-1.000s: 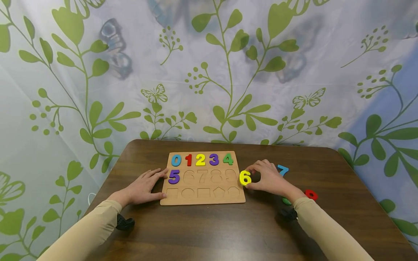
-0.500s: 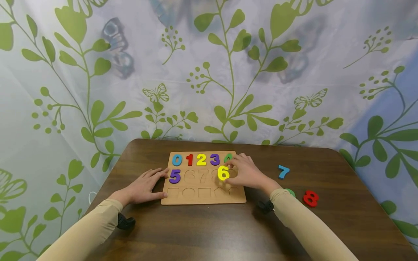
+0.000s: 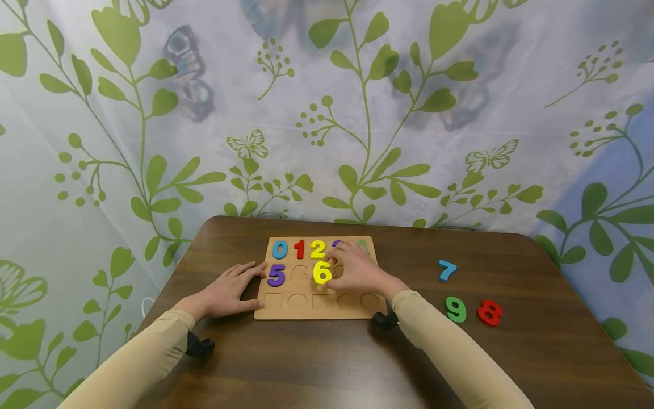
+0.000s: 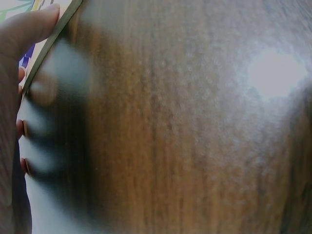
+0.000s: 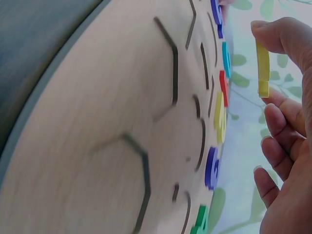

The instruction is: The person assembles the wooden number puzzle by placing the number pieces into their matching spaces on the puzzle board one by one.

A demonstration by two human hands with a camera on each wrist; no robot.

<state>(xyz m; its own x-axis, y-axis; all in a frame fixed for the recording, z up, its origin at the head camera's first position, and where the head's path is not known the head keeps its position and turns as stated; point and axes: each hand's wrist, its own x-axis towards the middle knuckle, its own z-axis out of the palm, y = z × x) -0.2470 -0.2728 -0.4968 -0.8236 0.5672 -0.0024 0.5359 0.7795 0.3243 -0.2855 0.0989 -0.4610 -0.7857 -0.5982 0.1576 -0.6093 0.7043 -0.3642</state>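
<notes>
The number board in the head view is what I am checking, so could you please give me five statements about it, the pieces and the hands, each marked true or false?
1. The right hand pinches the yellow 6. True.
2. The yellow 6 is seated in the number board. False: the right hand holds the yellow 6 above the number board.
3. The left hand touches the left edge of the number board. True.
4. The green 9 sits on the number board. False: the green 9 lies on the table.
5. The blue 7 lies to the right of the number board. True.
</notes>
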